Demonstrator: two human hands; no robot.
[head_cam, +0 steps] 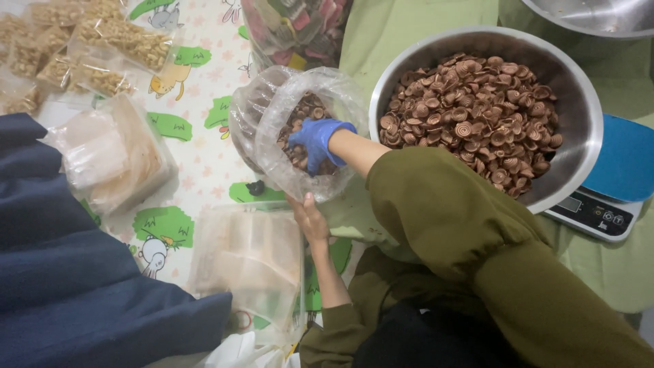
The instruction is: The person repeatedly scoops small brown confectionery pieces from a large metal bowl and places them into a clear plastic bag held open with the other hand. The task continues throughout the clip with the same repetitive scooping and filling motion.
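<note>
**A:** What is shown, starting with the largest things?

**B:** A patterned play mat (204, 61) is spread under everything. To the right of the gloved fingers, a large steel bowl (579, 102) is seen, well filled with brown spiral snacks (470, 116). Beyond the bowl, a blue kitchen scale (610, 197) is partly tucked under its rim. To the left of the fingers, stacks of empty clear bags (116, 153) are laid, and further off, sealed packets of pale snacks (102, 48).

**A:** And the hands?

**B:** A clear plastic bag (300, 129) is held open. The right hand (317, 140), in a blue glove, is pushed inside it, fingers curled together over the snacks at the bottom; whether any are gripped cannot be told. The bare left hand (310, 218) is set against the bag's lower edge, fingers closed on the plastic just below the gloved fingertips.

**A:** How far along does it look?

**B:** Early, it may be judged. Only a small layer is seen in this bag, and the bowl is nearly full. No sealed packets of the spiral snacks are seen, so much remains to be bagged.
</note>
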